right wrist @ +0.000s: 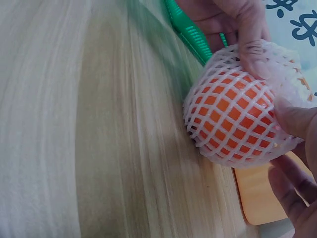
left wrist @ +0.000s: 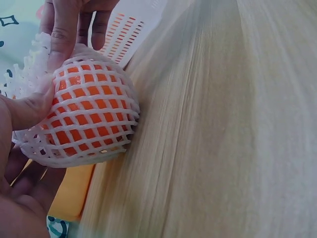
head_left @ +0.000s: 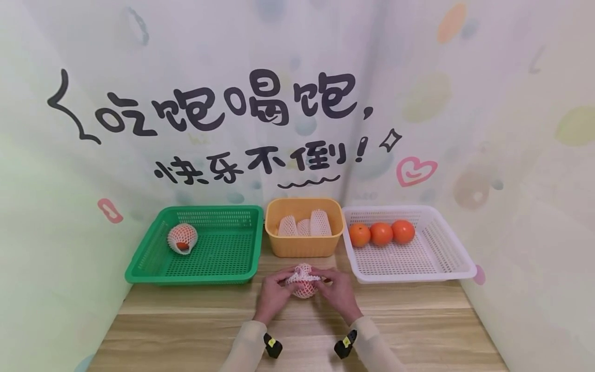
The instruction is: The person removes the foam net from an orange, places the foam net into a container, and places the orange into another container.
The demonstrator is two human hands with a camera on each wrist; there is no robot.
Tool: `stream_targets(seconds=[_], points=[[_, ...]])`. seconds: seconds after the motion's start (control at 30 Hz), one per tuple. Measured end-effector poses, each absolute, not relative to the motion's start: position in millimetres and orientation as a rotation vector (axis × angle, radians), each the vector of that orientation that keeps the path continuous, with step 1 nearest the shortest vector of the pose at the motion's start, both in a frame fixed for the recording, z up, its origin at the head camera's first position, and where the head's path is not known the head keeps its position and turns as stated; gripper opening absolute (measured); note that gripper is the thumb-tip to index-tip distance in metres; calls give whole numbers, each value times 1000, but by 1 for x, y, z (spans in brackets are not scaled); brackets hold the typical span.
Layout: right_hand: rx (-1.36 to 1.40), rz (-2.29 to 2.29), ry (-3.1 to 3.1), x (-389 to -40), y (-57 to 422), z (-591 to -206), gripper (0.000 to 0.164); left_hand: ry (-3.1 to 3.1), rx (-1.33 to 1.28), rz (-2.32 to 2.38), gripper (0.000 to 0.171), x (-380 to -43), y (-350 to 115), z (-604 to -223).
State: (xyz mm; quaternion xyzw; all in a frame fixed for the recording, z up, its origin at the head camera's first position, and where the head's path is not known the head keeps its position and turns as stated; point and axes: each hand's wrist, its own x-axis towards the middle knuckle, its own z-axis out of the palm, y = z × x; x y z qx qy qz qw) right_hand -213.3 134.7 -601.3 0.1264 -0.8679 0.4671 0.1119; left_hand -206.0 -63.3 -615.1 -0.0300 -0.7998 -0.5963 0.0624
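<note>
Between both hands, in front of the yellow bin, is an orange-red tomato [left wrist: 103, 104] inside a white foam net sleeve [right wrist: 210, 101]. My left hand [head_left: 273, 293] grips the net from the left, its thumb on the near side and fingers around behind. From the right, my right hand [head_left: 338, 290] pinches the same net with its thumb pressed against it. Loose netting bunches up above the fruit, between the thumbs. Both wrist views show the mesh stretched over the tomato's round side, close over the table; the fingers behind it are partly hidden.
A green basket [head_left: 192, 279] at the left holds one netted fruit [head_left: 182, 236]. The yellow bin [head_left: 304, 247] in the middle has several foam nets [head_left: 319, 223] standing in it. In the white basket [head_left: 409, 276] at the right, three bare tomatoes [head_left: 381, 234] lie in a row.
</note>
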Motion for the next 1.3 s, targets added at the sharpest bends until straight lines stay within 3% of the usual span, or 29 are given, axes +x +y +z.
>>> stream_targets(seconds=[0.2, 0.3, 0.47, 0.63, 0.7, 1.3], points=[[394, 1333, -2508, -213, 134, -602, 24, -2408, -72, -1762, 18, -206, -61, -612], [487, 1339, -2546, -214, 138, -603, 37, -2405, -79, -1749, 20, -205, -62, -613], [686, 1374, -2684, -217, 145, -605, 67, -2424, -149, -1787, 40, -205, -65, -616], [644, 1405, -2733, -216, 144, -605, 61, -2526, -291, -1879, 66, -205, -72, -621], [612, 1408, -2721, -215, 143, -605, 58, -2543, -324, -1898, 69, -206, -73, -623], [504, 1300, -2620, -211, 135, -596, 37, -2467, -268, -1732, 27, -207, -65, -612]])
